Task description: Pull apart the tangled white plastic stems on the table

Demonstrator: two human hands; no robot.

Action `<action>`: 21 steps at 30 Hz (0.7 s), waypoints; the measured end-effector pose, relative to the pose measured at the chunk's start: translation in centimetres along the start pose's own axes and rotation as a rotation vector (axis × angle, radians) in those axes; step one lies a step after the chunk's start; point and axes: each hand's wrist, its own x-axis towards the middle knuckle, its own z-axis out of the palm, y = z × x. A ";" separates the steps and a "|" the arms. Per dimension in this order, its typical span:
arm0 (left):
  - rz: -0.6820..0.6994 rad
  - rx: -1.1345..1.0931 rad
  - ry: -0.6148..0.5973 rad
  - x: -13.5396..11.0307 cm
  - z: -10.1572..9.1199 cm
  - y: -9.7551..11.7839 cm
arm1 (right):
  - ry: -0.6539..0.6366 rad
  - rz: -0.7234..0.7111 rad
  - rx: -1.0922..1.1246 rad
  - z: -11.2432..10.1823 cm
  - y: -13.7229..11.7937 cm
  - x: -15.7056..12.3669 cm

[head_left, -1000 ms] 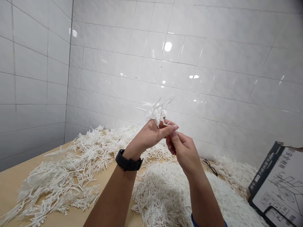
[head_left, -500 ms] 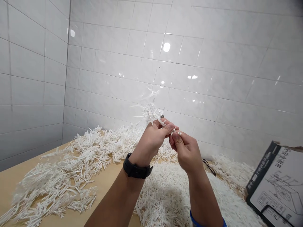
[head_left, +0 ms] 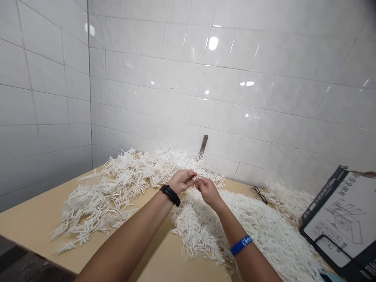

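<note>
White plastic sprigs [head_left: 205,231] lie heaped on the wooden table [head_left: 35,219], and both hands have come down over them from before the wall. The left hand [head_left: 182,181] and right hand [head_left: 206,190] are curled, fingertips pinching one small white piece [head_left: 196,178] between them, just above the heap. The bushy bunch raised earlier is gone.

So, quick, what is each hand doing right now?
Left hand: fingers pinched shut on a small white piece.
Right hand: pinching the same piece.
</note>
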 end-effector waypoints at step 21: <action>0.272 0.431 0.001 -0.7 -8.7 -5.8 | -0.454 -0.022 -1.222 -1.4 1.1 -5.1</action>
